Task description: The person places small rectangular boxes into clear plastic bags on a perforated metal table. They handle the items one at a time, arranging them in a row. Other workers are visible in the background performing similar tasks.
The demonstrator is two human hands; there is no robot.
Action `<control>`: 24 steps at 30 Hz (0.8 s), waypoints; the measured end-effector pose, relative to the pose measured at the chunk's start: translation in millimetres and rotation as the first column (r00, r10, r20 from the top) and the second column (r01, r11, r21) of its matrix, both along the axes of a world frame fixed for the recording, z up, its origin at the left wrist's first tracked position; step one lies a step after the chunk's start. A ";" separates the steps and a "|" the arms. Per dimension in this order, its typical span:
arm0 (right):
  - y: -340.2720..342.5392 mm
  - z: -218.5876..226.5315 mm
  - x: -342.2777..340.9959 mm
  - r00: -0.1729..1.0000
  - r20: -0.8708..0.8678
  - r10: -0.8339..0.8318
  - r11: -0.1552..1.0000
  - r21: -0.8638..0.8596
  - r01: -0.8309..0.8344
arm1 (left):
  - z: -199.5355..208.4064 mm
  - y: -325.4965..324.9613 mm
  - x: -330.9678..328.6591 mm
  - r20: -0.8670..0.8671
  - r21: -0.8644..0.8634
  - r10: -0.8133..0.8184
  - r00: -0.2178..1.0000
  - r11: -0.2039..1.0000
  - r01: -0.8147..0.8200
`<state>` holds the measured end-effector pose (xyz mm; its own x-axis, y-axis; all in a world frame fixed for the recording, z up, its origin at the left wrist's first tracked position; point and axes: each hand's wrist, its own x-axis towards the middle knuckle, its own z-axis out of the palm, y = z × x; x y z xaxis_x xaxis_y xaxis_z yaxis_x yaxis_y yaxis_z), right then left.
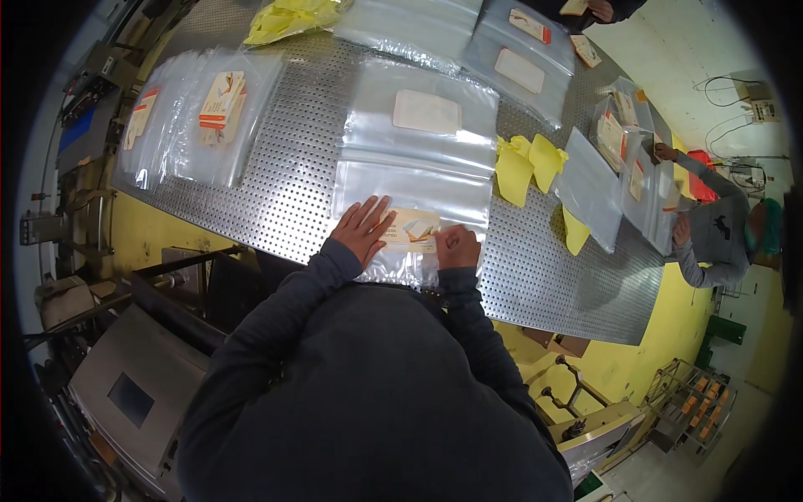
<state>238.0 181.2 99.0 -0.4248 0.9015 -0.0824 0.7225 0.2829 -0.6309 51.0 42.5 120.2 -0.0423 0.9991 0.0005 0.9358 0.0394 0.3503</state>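
A stack of clear plastic bags [401,186] lies on the perforated metal table [301,134] right in front of me. On the nearest bag sits a cream label [408,231] with a printed picture. My left hand [365,229] is spread flat over the bag, its fingers at the label's left end. At the label's right end, my right hand [458,248] is curled closed against the bag; whatever its fingers may hold is hidden. Farther up, a blank pale rectangle [427,111] shows on another clear bag.
Bags with orange-and-cream labels [221,102] lie at left. Yellow paper pieces [514,174] are scattered to the right, near more bags [590,188]. A co-worker in grey [721,226] handles bags at the right end; another person's hand [600,10] shows at the far edge.
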 end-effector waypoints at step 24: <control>64.9 16.3 26.7 0.600 -0.150 0.786 0.609 0.024 -0.793 | -21.0 -8.4 -61.7 0.975 -0.223 0.212 -0.069 0.934 -0.279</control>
